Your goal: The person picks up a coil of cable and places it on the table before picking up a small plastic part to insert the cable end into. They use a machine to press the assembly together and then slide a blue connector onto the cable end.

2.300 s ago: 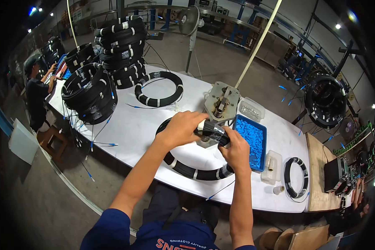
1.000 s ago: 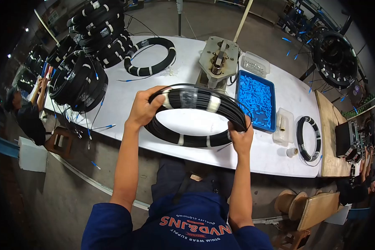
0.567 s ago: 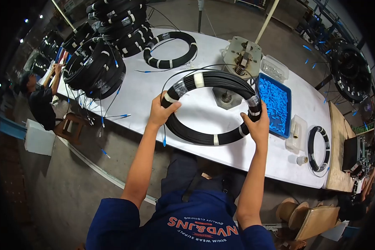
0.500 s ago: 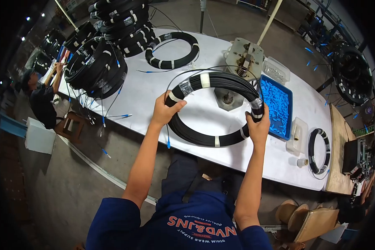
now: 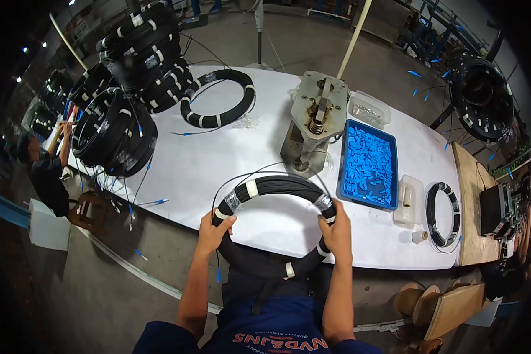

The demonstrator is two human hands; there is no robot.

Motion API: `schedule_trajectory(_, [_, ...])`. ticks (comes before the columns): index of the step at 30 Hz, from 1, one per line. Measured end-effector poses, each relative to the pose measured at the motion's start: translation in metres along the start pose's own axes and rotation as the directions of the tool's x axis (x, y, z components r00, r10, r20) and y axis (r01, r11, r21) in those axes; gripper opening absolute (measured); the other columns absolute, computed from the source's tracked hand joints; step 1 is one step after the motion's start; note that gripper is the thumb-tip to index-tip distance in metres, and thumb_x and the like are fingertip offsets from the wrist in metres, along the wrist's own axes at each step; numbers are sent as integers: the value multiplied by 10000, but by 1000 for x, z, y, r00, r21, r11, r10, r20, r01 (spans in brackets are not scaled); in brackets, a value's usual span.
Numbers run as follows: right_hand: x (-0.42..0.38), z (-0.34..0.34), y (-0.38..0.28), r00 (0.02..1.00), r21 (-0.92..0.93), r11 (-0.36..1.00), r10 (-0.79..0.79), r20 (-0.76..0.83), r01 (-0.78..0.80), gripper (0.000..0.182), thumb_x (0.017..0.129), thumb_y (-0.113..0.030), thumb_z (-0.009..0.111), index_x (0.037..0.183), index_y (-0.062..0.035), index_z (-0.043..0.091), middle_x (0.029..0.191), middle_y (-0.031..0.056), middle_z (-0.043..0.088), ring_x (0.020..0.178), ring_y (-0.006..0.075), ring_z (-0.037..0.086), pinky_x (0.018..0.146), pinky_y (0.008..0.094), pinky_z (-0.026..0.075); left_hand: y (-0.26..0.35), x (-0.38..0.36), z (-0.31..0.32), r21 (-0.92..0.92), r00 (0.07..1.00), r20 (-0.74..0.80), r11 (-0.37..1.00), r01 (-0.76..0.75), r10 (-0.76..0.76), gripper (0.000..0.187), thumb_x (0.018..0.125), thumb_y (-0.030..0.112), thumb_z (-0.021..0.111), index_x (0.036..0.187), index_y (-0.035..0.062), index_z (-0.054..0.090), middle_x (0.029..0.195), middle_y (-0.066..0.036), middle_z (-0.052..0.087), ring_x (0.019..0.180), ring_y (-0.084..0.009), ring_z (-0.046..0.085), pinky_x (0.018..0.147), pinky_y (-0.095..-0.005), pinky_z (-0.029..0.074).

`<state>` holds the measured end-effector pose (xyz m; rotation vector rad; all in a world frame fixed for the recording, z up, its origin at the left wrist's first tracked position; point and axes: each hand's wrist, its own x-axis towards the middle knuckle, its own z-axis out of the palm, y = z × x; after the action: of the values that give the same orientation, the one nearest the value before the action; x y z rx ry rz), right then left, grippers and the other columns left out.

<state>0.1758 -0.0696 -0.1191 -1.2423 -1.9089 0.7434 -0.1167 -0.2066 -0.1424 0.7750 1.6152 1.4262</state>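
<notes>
A thick coil of black cable point(image 5: 283, 185), bound with white tape and clear wrap, is held between my two hands at the table's front edge. My left hand point(image 5: 216, 231) is closed round its left side. On its right side my right hand point(image 5: 337, 229) is wrapped round the coil, near a band of clear wrap. A loose cable end with a blue connector point(image 5: 219, 275) hangs below my left hand. The coil's lower part overlaps my lap. Behind it a metal hand press point(image 5: 318, 112) stands on the white table point(image 5: 265, 141).
Right of the press are a blue tray point(image 5: 395, 171) of small blue parts, clear boxes and a small coil point(image 5: 429, 213). Another coil point(image 5: 218, 121) lies at the back left, beside tall coil stacks point(image 5: 141, 59). A person point(image 5: 47, 177) is at far left.
My hands have brought the coil down and toward my body, away from the press and over the table's front edge. The view has shifted too, showing the whole press.
</notes>
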Motion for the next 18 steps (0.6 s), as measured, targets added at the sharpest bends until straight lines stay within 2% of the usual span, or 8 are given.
schedule_trajectory(3, [-3, 17, 15, 993, -27, 996, 92, 80, -91, 493, 790, -59, 661, 1257, 16, 520, 947, 216, 674, 790, 344, 670, 702, 379, 513, -16, 1, 3, -91, 984, -56, 983, 162, -167, 243, 862, 222, 748, 842, 33, 597, 687, -14, 605, 565, -73, 550, 544, -239, 454])
schedule_trajectory(5, [-2, 26, 21, 986, -40, 990, 140, 88, -137, 501, 768, -62, 666, 1243, 13, 527, 1007, 226, 661, 872, 380, 655, 758, 397, 509, -33, 2, -3, -47, 981, -61, 982, 181, -183, 248, 869, 221, 737, 885, -3, 631, 751, -58, 632, 644, -140, 590, 623, -292, 483])
schedule_trajectory(6, [0, 30, 21, 997, -87, 995, 59, 45, -55, 502, 758, -65, 669, 1234, 12, 532, 1032, 226, 647, 917, 392, 638, 796, 407, 502, -37, 4, -8, 266, 986, -102, 959, -101, 132, 256, 874, 223, 727, 924, -16, 650, 802, -87, 641, 736, -187, 597, 699, -328, 480])
schedule_trajectory(7, [-2, 32, 21, 1000, -139, 990, -16, 10, 18, 503, 747, -68, 671, 1226, 10, 538, 1057, 226, 632, 962, 404, 621, 833, 418, 495, -41, 5, -14, 550, 903, -40, 763, -338, 429, 273, 878, 226, 718, 963, -29, 668, 853, -117, 651, 828, -233, 603, 775, -364, 477])
schedule_trajectory(8, [-1, 33, 23, 993, -96, 991, 96, 73, -88, 506, 725, -65, 670, 1210, 10, 545, 1112, 212, 587, 1041, 411, 568, 907, 437, 462, -43, 5, -24, 554, 941, 1, 783, -281, 337, 277, 909, 217, 670, 1034, -29, 681, 978, -155, 646, 1025, -299, 534, 909, -410, 415])
schedule_trajectory(11, [3, 41, 37, 998, -178, 983, 43, 54, -33, 506, 709, -61, 689, 1196, 6, 568, 1130, 181, 565, 1024, 389, 537, 889, 442, 457, -37, 13, -26, 621, 915, 50, 705, -343, 401, 273, 945, 214, 620, 1057, -28, 682, 1027, -159, 632, 1067, -301, 496, 929, -407, 398])
schedule_trajectory(15, [6, 44, 47, 992, -250, 967, 73, 105, -45, 535, 696, -79, 695, 1208, 14, 572, 1104, 178, 549, 1013, 379, 505, 892, 452, 442, -39, 19, -23, 783, 936, 1, 582, -220, 352, 306, 979, 215, 552, 1151, -11, 668, 1101, -169, 593, 1039, -328, 485, 925, -430, 387])
schedule_trajectory(18, [6, 50, 50, 993, -256, 965, 85, 81, -62, 495, 767, -179, 732, 1212, -4, 607, 1092, 173, 546, 1003, 361, 497, 878, 448, 433, -63, 28, -22, 734, 925, -45, 641, -226, 377, 353, 968, 227, 554, 1217, -13, 627, 1105, -175, 588, 1022, -340, 490, 923, -440, 384])
